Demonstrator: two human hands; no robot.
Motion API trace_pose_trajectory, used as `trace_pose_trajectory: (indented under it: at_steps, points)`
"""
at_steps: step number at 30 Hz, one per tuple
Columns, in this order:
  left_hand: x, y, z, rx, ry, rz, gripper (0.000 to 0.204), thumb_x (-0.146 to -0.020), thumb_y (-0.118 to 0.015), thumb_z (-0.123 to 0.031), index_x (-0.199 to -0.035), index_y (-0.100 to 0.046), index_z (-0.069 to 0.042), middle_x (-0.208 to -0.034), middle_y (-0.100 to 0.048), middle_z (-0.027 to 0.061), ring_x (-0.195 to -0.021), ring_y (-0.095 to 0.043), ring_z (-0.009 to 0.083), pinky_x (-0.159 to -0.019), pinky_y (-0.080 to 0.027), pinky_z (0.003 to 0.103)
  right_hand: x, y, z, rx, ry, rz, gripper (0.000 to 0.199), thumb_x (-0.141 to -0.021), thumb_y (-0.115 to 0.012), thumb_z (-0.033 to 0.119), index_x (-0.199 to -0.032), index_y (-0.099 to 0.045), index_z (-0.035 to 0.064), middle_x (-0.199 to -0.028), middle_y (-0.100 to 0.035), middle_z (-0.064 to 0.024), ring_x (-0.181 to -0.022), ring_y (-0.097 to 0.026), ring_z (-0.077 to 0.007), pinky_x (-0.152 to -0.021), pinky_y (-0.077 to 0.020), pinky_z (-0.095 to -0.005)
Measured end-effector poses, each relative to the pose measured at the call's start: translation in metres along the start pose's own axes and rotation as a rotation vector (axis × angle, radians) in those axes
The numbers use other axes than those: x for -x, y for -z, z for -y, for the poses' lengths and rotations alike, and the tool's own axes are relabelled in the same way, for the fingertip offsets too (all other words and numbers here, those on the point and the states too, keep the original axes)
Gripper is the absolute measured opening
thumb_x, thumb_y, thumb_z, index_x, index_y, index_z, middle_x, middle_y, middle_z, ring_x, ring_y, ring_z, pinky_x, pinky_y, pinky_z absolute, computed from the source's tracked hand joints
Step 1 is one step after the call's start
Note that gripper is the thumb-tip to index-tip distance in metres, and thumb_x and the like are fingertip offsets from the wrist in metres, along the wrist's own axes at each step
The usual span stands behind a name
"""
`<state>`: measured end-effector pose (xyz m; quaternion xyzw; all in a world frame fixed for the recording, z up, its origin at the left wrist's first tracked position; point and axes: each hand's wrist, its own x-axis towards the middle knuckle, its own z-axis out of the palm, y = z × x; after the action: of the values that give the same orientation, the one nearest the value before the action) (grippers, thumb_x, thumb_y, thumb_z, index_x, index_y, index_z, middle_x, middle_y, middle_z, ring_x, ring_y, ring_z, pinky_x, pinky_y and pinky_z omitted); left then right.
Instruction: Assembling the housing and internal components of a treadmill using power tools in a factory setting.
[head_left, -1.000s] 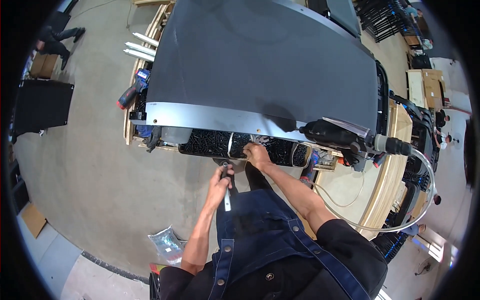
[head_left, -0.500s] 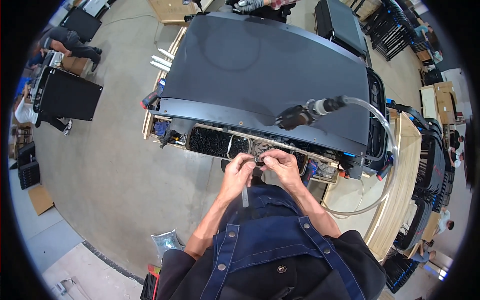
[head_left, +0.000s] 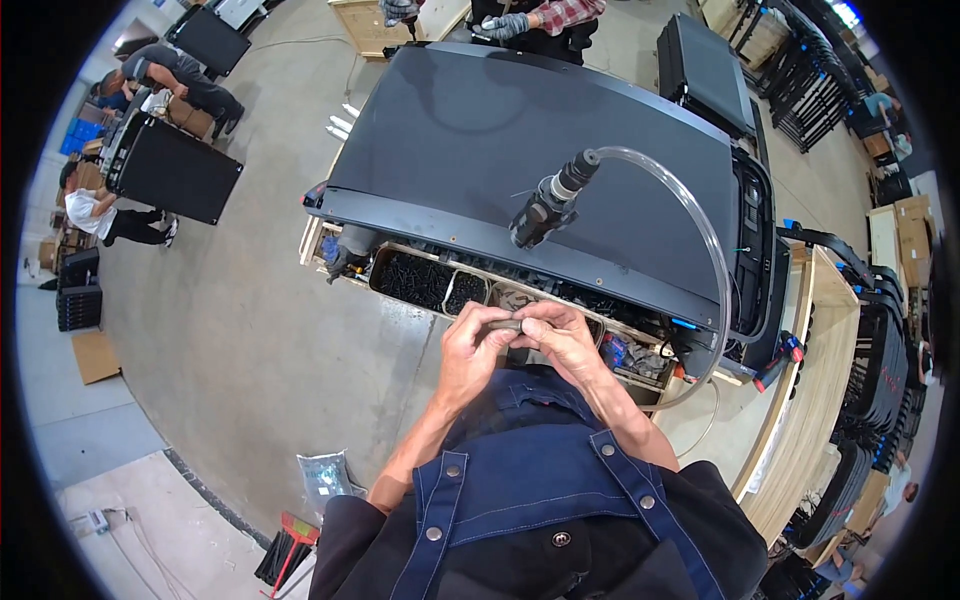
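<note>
Close in front of my body, my left hand [head_left: 470, 345] and my right hand [head_left: 562, 340] meet, fingers closed in a pinch. Between them is a small narrow grey-brown strip [head_left: 507, 325]; the fingers cover much of it, and its exact kind does not show. Just beyond my hands runs a row of bins, one with black screws [head_left: 412, 280], another with smaller black parts [head_left: 466, 291]. A black air tool [head_left: 543, 212] on a clear hose [head_left: 712, 245] hangs above the large dark panel [head_left: 560, 130].
Across the panel, a co-worker's gloved hand [head_left: 503, 26] is near its far edge. A wooden crate [head_left: 800, 400] stands at right, with a red-and-black power tool [head_left: 780, 362] by it. A plastic bag [head_left: 325, 478] and a red-handled broom [head_left: 298, 528] are at lower left.
The light strip that hung below my left hand no longer hangs there; a strip now lies crosswise between both hands. The hanging air tool has swung left, and the view has shifted slightly.
</note>
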<state>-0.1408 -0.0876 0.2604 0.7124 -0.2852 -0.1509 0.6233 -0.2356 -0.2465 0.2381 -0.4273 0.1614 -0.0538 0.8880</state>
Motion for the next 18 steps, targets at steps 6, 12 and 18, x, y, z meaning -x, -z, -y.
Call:
trace_pose_trajectory:
  at_steps: [6,12,18]
  points:
    - [-0.003,0.001,0.003,-0.098,0.054,0.044,0.022,-0.090,-0.077,-0.010,-0.107,-0.068,0.000,-0.092,-0.066,0.0060,-0.080,-0.064,0.0152,-0.070,-0.052,0.029,0.000,0.006,-0.033,-0.165,0.014,0.021,0.023,-0.102,-0.066,0.016,-0.118,-0.059,0.0004,-0.105,-0.070,-0.0125,-0.095,-0.073,-0.0224,-0.084,-0.0636,-0.0368]
    - [-0.004,0.006,0.072,0.402,0.745,0.204,0.034,-0.085,-0.085,-0.035,-0.099,-0.070,-0.007,-0.080,-0.062,-0.0030,-0.071,-0.054,0.0036,-0.058,-0.042,0.022,-0.011,0.017,-0.020,0.320,-0.101,-0.062,0.016,-0.101,-0.065,0.010,-0.113,-0.060,0.0005,-0.098,-0.069,-0.0082,-0.086,-0.070,-0.0153,-0.075,-0.0578,-0.0285]
    - [-0.037,-0.013,0.159,0.734,1.025,0.116,0.021,-0.092,-0.073,-0.032,-0.094,-0.066,-0.012,-0.078,-0.059,-0.0031,-0.065,-0.050,0.0053,-0.052,-0.037,0.020,-0.079,-0.010,0.077,0.652,0.386,-0.298,0.073,-0.072,-0.086,0.000,-0.137,-0.054,0.0022,-0.133,-0.061,-0.0119,-0.127,-0.055,-0.0201,-0.110,-0.0432,-0.0398]
